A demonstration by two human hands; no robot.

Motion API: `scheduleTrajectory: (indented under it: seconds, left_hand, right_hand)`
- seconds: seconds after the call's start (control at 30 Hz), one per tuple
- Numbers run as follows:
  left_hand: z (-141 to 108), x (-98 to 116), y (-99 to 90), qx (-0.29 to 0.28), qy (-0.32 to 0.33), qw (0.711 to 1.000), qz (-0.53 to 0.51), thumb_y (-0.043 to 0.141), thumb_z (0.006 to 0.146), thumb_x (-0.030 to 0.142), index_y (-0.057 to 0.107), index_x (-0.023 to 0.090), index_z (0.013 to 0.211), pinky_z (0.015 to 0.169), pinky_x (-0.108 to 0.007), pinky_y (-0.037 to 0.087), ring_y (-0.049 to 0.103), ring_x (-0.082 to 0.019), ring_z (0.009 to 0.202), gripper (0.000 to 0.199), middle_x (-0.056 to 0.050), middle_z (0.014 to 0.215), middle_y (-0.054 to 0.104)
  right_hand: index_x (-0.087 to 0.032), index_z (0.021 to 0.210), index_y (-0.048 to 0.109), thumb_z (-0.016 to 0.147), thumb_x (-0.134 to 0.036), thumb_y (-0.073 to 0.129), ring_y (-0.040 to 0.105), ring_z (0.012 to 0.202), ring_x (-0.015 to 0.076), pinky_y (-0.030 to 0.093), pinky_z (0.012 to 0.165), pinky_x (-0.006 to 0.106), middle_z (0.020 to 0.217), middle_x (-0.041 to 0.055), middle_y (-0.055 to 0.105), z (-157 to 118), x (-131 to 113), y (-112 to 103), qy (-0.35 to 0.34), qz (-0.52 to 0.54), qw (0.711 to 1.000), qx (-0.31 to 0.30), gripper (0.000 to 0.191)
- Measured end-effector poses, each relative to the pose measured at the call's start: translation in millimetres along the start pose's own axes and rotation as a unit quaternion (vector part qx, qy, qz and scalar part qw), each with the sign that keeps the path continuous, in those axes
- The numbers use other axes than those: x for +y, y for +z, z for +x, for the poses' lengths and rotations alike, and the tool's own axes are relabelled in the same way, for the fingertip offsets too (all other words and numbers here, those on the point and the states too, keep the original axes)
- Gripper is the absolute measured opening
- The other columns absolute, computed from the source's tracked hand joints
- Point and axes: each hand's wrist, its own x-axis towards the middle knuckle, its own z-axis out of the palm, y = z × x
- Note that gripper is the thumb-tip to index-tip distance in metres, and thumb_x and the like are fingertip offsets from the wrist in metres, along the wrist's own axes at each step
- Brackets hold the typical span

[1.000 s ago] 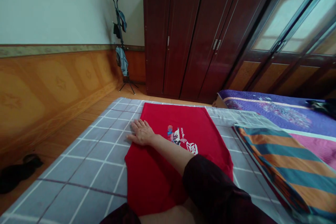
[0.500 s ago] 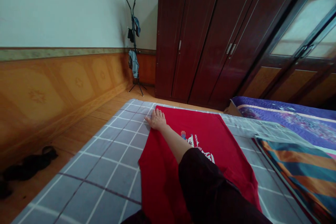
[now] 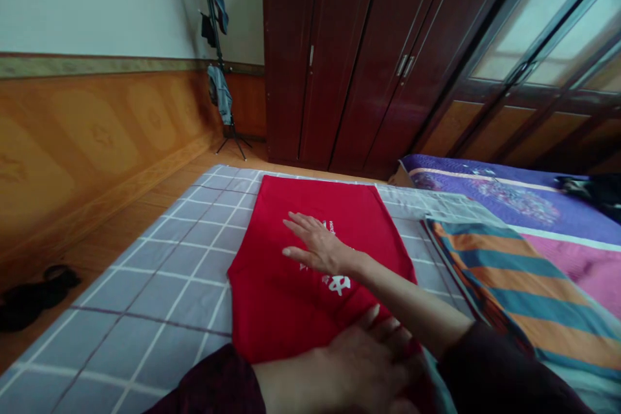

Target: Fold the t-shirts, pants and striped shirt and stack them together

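A red shirt (image 3: 291, 207) with a white print lies spread flat on the grey checked bedsheet (image 3: 194, 252). Over the printed middle of the shirt is my right hand (image 3: 320, 247), palm down, fingers stretched and thumb apart, holding nothing. Part of the print is hidden under it. My left hand (image 3: 363, 362) reaches across the near part of the shirt, blurred, its fingers spread and pointing right. Whether either palm presses on the cloth or hovers just above it, I cannot tell.
Right of the shirt lies a folded orange-and-teal striped cloth (image 3: 519, 284). Beyond it is a purple and pink bedspread (image 3: 485, 187). A dark red wardrobe (image 3: 330, 65) and a coat rack (image 3: 216, 32) stand behind the bed. A black item (image 3: 39, 294) lies on the floor at left.
My right hand has moved from the shirt's far left edge back towards its middle. My left hand has come into view over the near part. The shirt's near right side has shifted inward.
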Motion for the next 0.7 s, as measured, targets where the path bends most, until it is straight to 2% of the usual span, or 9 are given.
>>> scheduleTrajectory:
  seconds: [0.07,0.13,0.2,0.33,0.47,0.6,0.7]
  left_hand:
    - [8,-14,2.0,0.019,-0.002,0.999,0.036,0.038,0.094,0.045,0.036,0.009,0.138,0.108,-0.054,0.021,0.018,-0.035,0.137,0.057,-0.021,0.147,0.027]
    - [10,-17,6.2,0.03,-0.007,0.997,0.073,0.033,0.094,0.049,0.035,0.01,0.139,0.109,-0.053,0.019,0.02,-0.034,0.137,0.06,-0.02,0.148,0.027]
    - [8,-12,10.7,0.032,-0.019,0.995,0.092,0.032,0.094,0.051,0.034,0.012,0.14,0.109,-0.05,0.021,0.024,-0.032,0.136,0.061,-0.019,0.147,0.028]
    - [-5,9,20.6,0.048,-0.031,0.993,0.099,0.032,0.092,0.057,0.03,0.012,0.142,0.112,-0.048,0.017,0.022,-0.03,0.138,0.068,-0.019,0.148,0.028]
    - [-32,37,32.7,0.037,-0.011,0.993,0.113,0.035,0.092,0.054,0.027,0.012,0.143,0.113,-0.044,0.019,0.017,-0.028,0.139,0.066,-0.018,0.149,0.026]
    - [-68,61,38.8,0.048,-0.042,0.987,0.148,0.057,0.086,0.042,0.029,0.016,0.141,0.11,-0.043,0.031,0.022,-0.028,0.138,0.068,-0.017,0.148,0.029]
    - [-99,68,38.8,0.083,-0.106,0.976,0.171,0.063,0.081,0.023,0.034,0.018,0.139,0.107,-0.045,0.035,0.03,-0.028,0.135,0.065,-0.013,0.144,0.038]
  right_hand:
    - [-0.014,0.143,0.03,0.089,-0.061,0.035,0.017,0.139,0.0281,0.018,0.111,0.05,0.15,0.0152,0.023,-51,14,-2,0.005,-0.033,0.999,-0.006,0.071]
    - [-0.014,0.143,0.03,0.09,-0.056,0.038,0.02,0.138,0.0279,0.021,0.11,0.05,0.149,0.0148,0.026,-89,28,4,0.039,-0.061,0.997,-0.011,0.068]
    - [-0.014,0.143,0.03,0.091,-0.052,0.04,0.021,0.138,0.0277,0.021,0.11,0.049,0.149,0.0137,0.027,-111,40,14,0.07,-0.086,0.994,0.0,0.065]
    - [-0.012,0.141,0.035,0.091,-0.048,0.041,0.022,0.137,0.0276,0.019,0.111,0.047,0.148,0.0142,0.03,-120,49,27,0.076,-0.119,0.989,0.042,0.061]
    - [-0.011,0.139,0.038,0.091,-0.047,0.04,0.025,0.136,0.0289,0.022,0.11,0.047,0.147,0.0157,0.032,-117,48,27,0.072,-0.12,0.988,0.059,0.06]
    - [-0.009,0.137,0.04,0.089,-0.042,0.048,0.026,0.135,0.0322,0.026,0.108,0.05,0.145,0.0201,0.033,-128,37,20,0.056,-0.128,0.987,0.081,0.059]
    - [-0.013,0.133,0.045,0.088,-0.034,0.052,0.029,0.134,0.0303,0.03,0.107,0.05,0.144,0.0175,0.036,-156,15,7,-0.015,-0.121,0.99,0.073,0.051]
